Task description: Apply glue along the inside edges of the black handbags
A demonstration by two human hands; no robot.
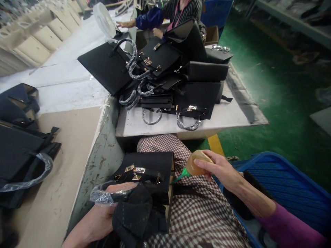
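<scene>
A black handbag (pixel 151 162) with gold clasps rests across my lap on a checked apron (pixel 196 213). My left hand (pixel 111 210) is closed at the bag's near side, by its plastic-wrapped handle (pixel 99 194) and a loose black flap (pixel 133 213); the fingertips are hidden. My right hand (pixel 218 167) grips a yellowish squeeze bottle (pixel 195 163) with a green nozzle (pixel 183 175). The nozzle tip points left and down at the bag's open right side edge, where pale lining shows. Whether the tip touches the edge I cannot tell.
Several black handbags (pixel 162 55) lie piled on a white table (pixel 240 110) ahead. More black bags (pixel 20 151) stand on the left table (pixel 59 162). A blue plastic crate (pixel 284 182) is at my right. Across the table, a person's hand (pixel 126 24) reaches toward a white roll (pixel 104 20).
</scene>
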